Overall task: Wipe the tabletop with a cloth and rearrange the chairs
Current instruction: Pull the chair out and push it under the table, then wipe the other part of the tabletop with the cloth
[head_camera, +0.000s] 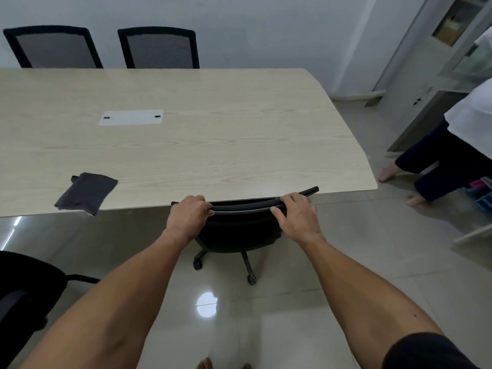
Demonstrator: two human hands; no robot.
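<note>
**Now the chair goes in at the near edge**

Leftmost, part of a black chair (24,288) sits low on the floor (346,249), well back from the table (213,145), so it looks not yet put in place. Above it, the cloth (86,193) lies crumpled on the tabletop near the front edge, one corner hanging just over; no hand touches it, which suggests it is parked where it can be reached. Two mesh chairs (159,47) stand at the far side, backs upright and close against the far edge. A white cable plate (131,117) sits flush in the middle of the top.

At centre, the left hand (187,215) curls its fingers over the top rail of the near chair (239,230), gripping it. The right hand (298,215) holds the same rail further right, fingers wrapped over the top and thumb below. A grip at both ends, I judge, lets the person steer the castors straight instead of swinging the seat. The rail already lies just at the table's front edge, with the seat under it, so little travel seems left.

Rightward, the table's rounded corner gives way to open tiled floor. A second person (463,145) stands there beside a cabinet (439,75), close to the corner, so room on that side is tighter than behind the chair.
</note>
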